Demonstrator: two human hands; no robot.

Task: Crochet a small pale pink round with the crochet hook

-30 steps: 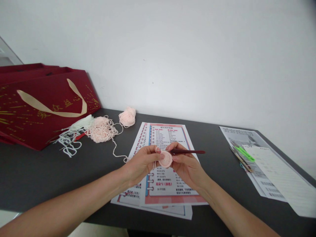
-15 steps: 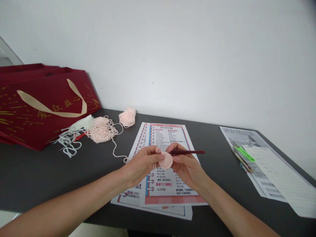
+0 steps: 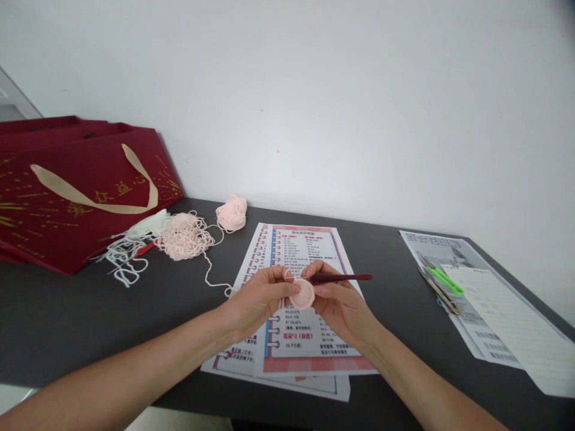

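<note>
- Work was carried on above the dark grey flat tabletop (image 3: 381,251), with the round, pale pink crocheted disc (image 3: 303,293) held between both hands, over the printed white paper sheets (image 3: 309,353) with red and blue borders.
- Left hand (image 3: 257,299): fingers closed, the disc's left edge pinched under the thumb; a loop of pale pink yarn (image 3: 286,273) was seen at the forefinger.
- Right hand (image 3: 344,308): the slender, dark red crochet hook (image 3: 345,277) was gripped near its left end, handle pointing right, almost level; the thumb lay at the disc's right edge. The hook's tip could not be made out.
- Judged good practice: the disc to be pinched close to the stitch being worked, so that the edge is steadied and not stretched.
- Even tension to be given by the left forefinger; too tight a loop would probably catch the hook.
- Feed strand was traced leftward to the loose, tangled heap of pale pink yarn (image 3: 185,237); slack judged worth freeing there, as a snag seemed likely.
- The white yarn tangle (image 3: 150,225) lay against that heap; the strands were best held apart.
</note>
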